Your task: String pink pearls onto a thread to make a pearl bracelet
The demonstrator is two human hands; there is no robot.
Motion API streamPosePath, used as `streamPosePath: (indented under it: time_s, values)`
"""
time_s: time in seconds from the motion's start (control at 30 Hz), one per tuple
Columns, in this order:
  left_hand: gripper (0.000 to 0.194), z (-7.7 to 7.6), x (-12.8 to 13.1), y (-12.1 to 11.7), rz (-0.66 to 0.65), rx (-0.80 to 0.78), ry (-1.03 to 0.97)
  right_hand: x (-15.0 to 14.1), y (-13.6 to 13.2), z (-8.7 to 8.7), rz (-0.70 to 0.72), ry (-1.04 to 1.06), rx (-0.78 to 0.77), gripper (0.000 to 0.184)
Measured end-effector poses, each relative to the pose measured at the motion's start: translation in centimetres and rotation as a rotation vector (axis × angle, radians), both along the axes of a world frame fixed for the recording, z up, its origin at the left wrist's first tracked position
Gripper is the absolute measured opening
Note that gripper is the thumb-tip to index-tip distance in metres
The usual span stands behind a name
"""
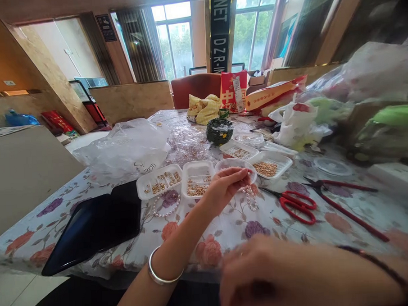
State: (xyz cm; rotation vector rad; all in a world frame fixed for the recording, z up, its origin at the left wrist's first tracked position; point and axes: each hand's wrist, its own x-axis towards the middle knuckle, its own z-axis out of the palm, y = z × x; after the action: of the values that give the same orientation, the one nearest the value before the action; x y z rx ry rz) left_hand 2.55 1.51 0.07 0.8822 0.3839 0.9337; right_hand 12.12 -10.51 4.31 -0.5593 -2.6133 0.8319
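Note:
My left hand [227, 184], with a silver bangle on its wrist, reaches over the round clear tub. Its fingertips are pinched on a strand of pearl beads [250, 198] that hangs down toward the tablecloth. Close to the camera my right hand [252, 268] is large and blurred, and its fingers cannot be made out. A pearl bracelet [166, 214] lies in a loop on the cloth. Behind it stand a white tray of gold beads [159, 181], a second bead tray [197, 176] and a tray of gold pieces [270, 164].
Red-handled scissors [296, 205] and red-handled pliers [348, 201] lie at the right. A black tablet-like slab [99, 229] rests at the left front. Crumpled plastic bags [126, 147] and a dark green basket [219, 130] stand farther back on the flowered tablecloth [208, 252].

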Motion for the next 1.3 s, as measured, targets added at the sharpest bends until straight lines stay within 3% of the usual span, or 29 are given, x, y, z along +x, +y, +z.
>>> streamPosePath:
  time_s: [0.07, 0.13, 0.27, 0.37, 0.5, 0.7, 0.83, 1.07, 1.3]
  values:
    - [0.012, 0.0, -0.1, 0.0, 0.004, 0.004, 0.004, 1.8, 1.9, 0.8, -0.127, 0.032, -0.020, 0.010]
    - [0.011, -0.1, -0.1, 0.0, -0.015, 0.015, 0.019, 3.6, 3.4, 0.7, -0.340, 0.129, -0.038, 0.012]
    - [0.011, 0.0, -0.1, 0.0, -0.008, 0.017, 0.027, 5.9, 6.1, -1.1, -0.680, 0.306, 0.285, 0.011]
    - [0.011, 0.0, -0.1, 0.0, 0.009, 0.014, 0.019, 6.3, 7.6, -2.4, -0.797, 0.390, 0.454, 0.009]
    - [0.014, 0.0, -0.1, -0.1, 0.002, 0.036, 0.033, 6.2, 8.5, -3.3, -0.726, 0.407, 0.617, 0.017]
    - [0.020, -0.4, 0.1, -0.1, 0.016, 0.055, 0.048, 6.2, 8.7, -4.0, -0.622, 0.463, 0.684, 0.027]
    - [0.018, -0.6, 0.2, 0.0, 0.028, 0.120, 0.097, 6.8, 8.7, -4.4, -0.567, 0.442, 0.787, 0.044]
    - [0.020, 0.4, 0.1, -0.4, 0.014, 0.101, 0.169, 8.1, 8.0, -3.7, -0.496, 0.271, 0.857, 0.056]
    - [0.019, 0.2, 0.1, -0.1, -0.043, 0.130, 0.130, 9.3, 8.1, -3.1, -0.414, 0.141, 0.867, 0.054]
